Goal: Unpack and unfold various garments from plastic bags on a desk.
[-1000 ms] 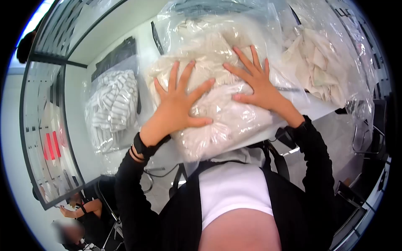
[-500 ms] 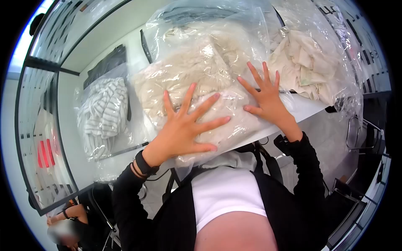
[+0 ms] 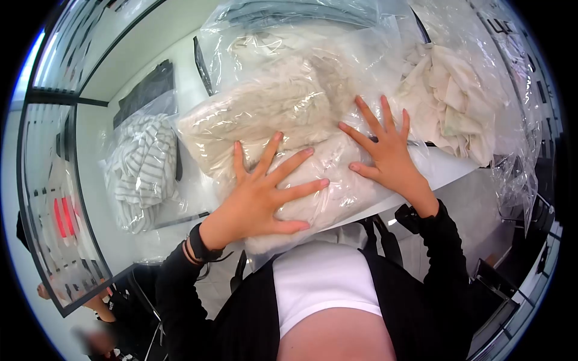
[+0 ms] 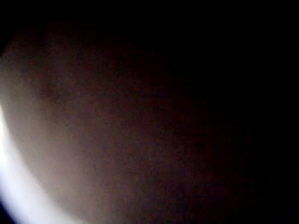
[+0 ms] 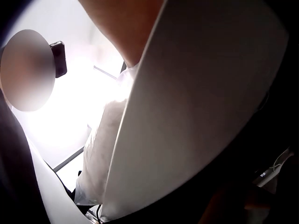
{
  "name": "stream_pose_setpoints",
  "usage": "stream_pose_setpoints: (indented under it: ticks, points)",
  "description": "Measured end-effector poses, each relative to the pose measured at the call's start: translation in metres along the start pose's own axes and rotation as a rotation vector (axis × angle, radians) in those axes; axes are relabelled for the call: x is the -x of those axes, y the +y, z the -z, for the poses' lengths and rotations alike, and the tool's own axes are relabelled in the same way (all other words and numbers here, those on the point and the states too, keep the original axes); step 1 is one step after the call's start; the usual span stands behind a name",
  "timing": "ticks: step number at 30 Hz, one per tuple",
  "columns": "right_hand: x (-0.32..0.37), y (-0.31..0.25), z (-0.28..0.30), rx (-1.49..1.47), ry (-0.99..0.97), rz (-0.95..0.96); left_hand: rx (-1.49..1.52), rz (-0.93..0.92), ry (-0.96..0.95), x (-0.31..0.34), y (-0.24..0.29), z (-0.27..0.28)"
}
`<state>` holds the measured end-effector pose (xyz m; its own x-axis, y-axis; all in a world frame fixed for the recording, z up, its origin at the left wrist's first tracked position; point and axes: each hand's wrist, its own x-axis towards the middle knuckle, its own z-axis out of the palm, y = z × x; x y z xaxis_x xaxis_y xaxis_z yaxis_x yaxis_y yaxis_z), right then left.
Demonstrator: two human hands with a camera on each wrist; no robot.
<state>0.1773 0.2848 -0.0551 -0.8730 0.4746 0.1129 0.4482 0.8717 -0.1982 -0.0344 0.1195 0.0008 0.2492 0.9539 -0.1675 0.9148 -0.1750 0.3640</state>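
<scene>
A clear plastic bag holding a fluffy cream garment [image 3: 253, 114] lies across the table in the head view. Its near part, a paler pinkish-white bulge [image 3: 337, 159], reaches the table's front edge. My left hand [image 3: 256, 198] lies spread on the near left of this bag, fingers straight and apart. On the right side of the bag, my right hand [image 3: 391, 159] rests with its fingers fanned out and its palm down. The left wrist view is almost wholly dark. From below, the right wrist view shows the bag [image 5: 103, 154] at the edge of the tabletop [image 5: 187, 102].
To the left lies a bagged grey-and-white striped garment [image 3: 144, 168], with a dark grey folded cloth [image 3: 144, 93] behind it. Another bagged cream garment [image 3: 451, 102] is at the right. Folded blue-grey cloth [image 3: 301, 13] sits in plastic at the back. A glass-panelled frame [image 3: 60, 198] stands at far left.
Both hands have slid over the bag toward my body, the left one farther. More of the cream garment shows beyond the fingers. The head view has shifted slightly.
</scene>
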Motion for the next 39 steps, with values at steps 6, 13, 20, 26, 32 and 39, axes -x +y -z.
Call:
stream_pose_setpoints:
  ticks: [6, 13, 20, 26, 32, 39]
  points:
    - [0.003, 0.0, 0.0, 0.004, 0.038, -0.003, -0.04, 0.008, 0.004, 0.001, 0.002, 0.0]
    - [0.004, -0.001, 0.002, 0.02, 0.099, 0.001, -0.239, -0.028, 0.093, 0.006, 0.011, 0.011]
    - [-0.042, -0.008, 0.03, 0.078, 0.172, 0.138, -0.252, 0.128, 0.196, 0.002, 0.003, 0.022]
    - [-0.076, 0.006, 0.012, 0.043, 0.199, 0.171, -0.203, 0.121, 0.152, -0.004, -0.013, 0.013]
    - [-0.083, 0.013, -0.006, -0.032, 0.141, 0.14, -0.177, 0.127, 0.112, -0.007, -0.013, 0.016]
    - [-0.084, 0.016, -0.012, -0.08, 0.159, 0.141, -0.154, 0.144, 0.079, -0.011, -0.015, 0.018]
